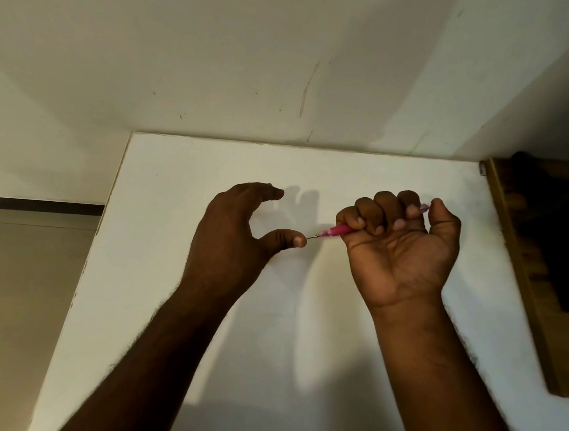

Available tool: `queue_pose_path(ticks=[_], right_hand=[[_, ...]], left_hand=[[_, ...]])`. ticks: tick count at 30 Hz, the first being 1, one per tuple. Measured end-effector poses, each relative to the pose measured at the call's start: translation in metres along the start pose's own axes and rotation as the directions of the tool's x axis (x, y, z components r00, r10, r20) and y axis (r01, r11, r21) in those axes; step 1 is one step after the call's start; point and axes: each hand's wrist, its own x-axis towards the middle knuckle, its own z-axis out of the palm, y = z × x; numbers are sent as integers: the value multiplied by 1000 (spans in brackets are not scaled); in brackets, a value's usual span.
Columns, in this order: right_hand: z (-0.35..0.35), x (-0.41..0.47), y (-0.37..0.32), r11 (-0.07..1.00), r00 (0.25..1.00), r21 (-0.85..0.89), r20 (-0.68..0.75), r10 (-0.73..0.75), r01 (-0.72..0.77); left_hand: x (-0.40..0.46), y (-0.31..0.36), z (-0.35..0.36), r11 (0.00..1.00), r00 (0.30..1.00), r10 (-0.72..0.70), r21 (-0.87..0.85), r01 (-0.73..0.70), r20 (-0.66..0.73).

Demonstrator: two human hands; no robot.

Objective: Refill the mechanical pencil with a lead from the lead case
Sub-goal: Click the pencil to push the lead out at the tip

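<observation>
White worktop [264,351] fills the lower centre of the frame; no lead case shows on it. Right hand [401,246], centre right, is clenched palm-up around the pencil [335,231], its thumb capping the rear end at the upper right of the fist. Left hand [237,225], centre left, grasps nothing: its fingers are loosely curved and its thumb [287,240] is set against the end of the thin lead [311,237] that sticks out of the pencil's nose.

The step appears to be pushing the lead back into the tip. It is best done with the push button held down, the thumb pressing straight along the pencil's axis, slowly, since a sideways load would likely snap the lead.

The pencil is pink with a clear conical nose; a pale translucent rear end shows beside the thumb. The barrel is mostly hidden in the fist.
</observation>
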Motion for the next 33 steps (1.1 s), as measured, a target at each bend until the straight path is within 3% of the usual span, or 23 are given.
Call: queue_pose_path(ticks=[16,25,27,30,33], right_hand=[[-1,-1,1,1000,1000,-20,2,-12,12],[-2,-1,-1,999,999,-32,39,16,-15],[0,0,-1,995,999,-93,35,29,-25],[2,5,4,947,996,-315,-81,45,-69],[-1,7,15,775,988,-625,-157,-3,-97]], left_hand=[[1,-2,-2,999,1000,-14,30,13,26],[0,-9,-1,989,998,-53,141,48,32],[0,-12,-1,984,993,-105,152,96,48],[-1,-14,-2,971,975,-195,160,176,110],[-1,-12,0,947,957,-242,254,198,157]])
